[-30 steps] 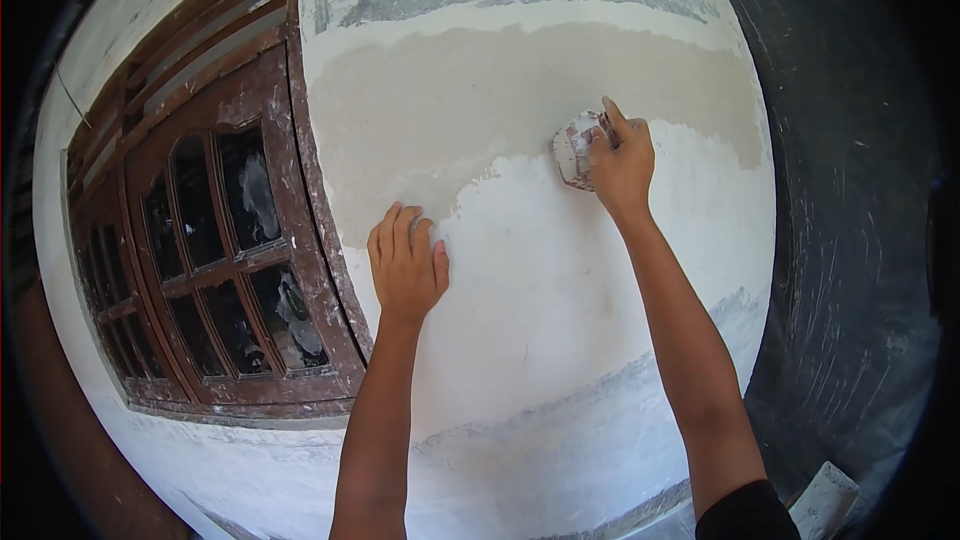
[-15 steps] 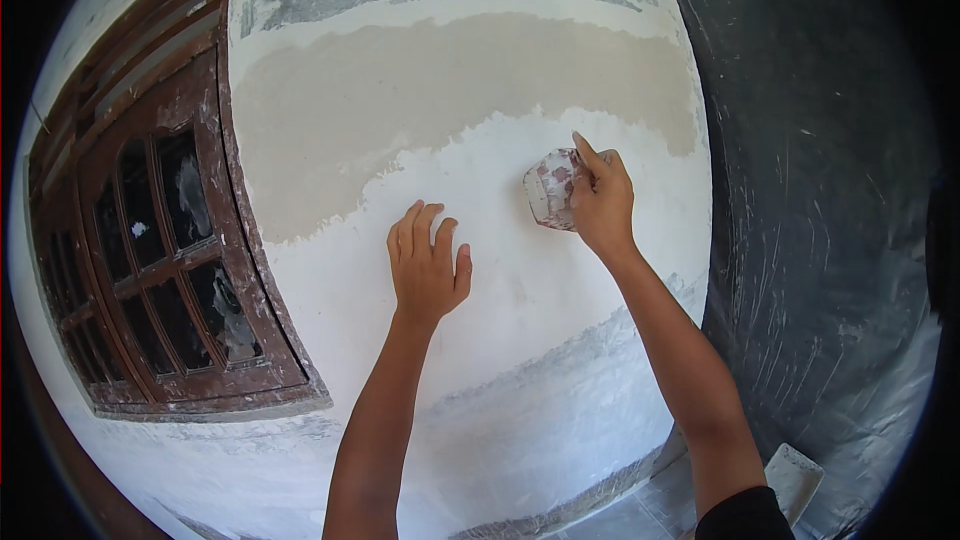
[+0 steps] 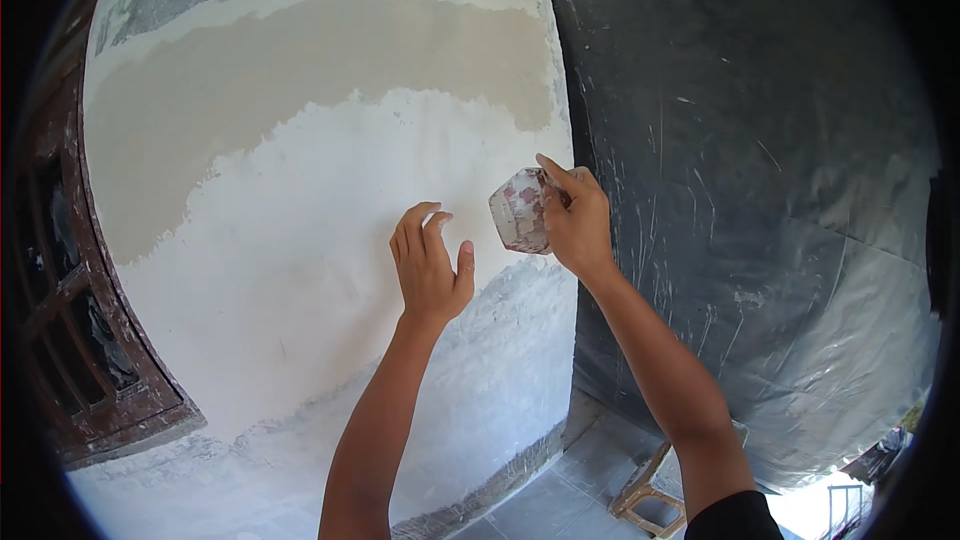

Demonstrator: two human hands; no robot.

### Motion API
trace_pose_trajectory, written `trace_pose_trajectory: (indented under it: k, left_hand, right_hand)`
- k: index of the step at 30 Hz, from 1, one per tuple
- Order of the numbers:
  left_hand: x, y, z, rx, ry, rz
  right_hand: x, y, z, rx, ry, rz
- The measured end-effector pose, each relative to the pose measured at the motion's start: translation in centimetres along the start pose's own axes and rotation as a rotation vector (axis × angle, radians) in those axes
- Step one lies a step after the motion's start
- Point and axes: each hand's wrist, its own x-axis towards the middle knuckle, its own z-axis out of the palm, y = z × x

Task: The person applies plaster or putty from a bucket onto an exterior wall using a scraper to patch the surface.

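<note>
My right hand point(image 3: 580, 224) is closed around a scraper point(image 3: 522, 210), a flat, roughly six-sided piece smeared with white putty and reddish-brown patches. Its index finger points up along the top, and the handle side is hidden in the palm. Both lie over the right part of the white wall point(image 3: 300, 210). Left of the scraper, my left hand point(image 3: 430, 262) is open, empty, its fingers loosely bent and its thumb apart. Whether its fingertips touch the wall I cannot tell. A beige band of putty point(image 3: 330, 50) with a ragged lower edge runs across the wall above both hands.
On the left is a brown wooden window point(image 3: 80, 340) with dark panes and white splashes. A dark, scratched sheet point(image 3: 700, 160) hangs beyond the wall's right corner. Below right, a wooden stool point(image 3: 650, 485) stands on grey floor tiles point(image 3: 545, 500), partly hidden by my right arm.
The view has turned to the right, so the window slips toward the left rim and more dark sheet and the stool show. Scraper and right hand are now nearer the wall's right edge and lower.
</note>
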Motion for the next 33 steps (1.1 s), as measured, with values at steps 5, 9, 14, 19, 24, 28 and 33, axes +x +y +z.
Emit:
trace_pose_trajectory:
  k: [5,9,14,19,24,28,33]
  left_hand:
    - [0.1,4.8,4.9,-0.214,-0.012,-0.039]
    - [-0.2,8.7,8.6,-0.422,-0.014,-0.083]
    - [-1.3,14.1,12.3,-0.687,-0.034,-0.135]
    - [-3.5,19.4,15.2,-0.918,-0.133,-0.199]
    - [-6.5,24.7,17.2,-1.076,-0.225,-0.236]
    - [-8.6,29.1,18.1,-1.183,-0.354,-0.269]
    - [-11.1,34.2,19.7,-1.278,-0.488,-0.305]
  right_hand:
    - [-1.0,2.9,-5.1,-0.097,0.063,0.042]
    - [-2.2,4.5,-9.1,-0.185,0.140,0.104]
    - [-4.7,5.9,-14.1,-0.443,0.168,0.018]
    - [-8.1,7.0,-18.5,-0.592,0.158,0.174]
    - [-11.7,7.8,-23.1,-0.704,0.203,0.307]
    - [-14.9,9.7,-26.9,-0.786,0.268,0.328]
    - [-18.7,11.9,-31.3,-0.791,0.318,0.503]
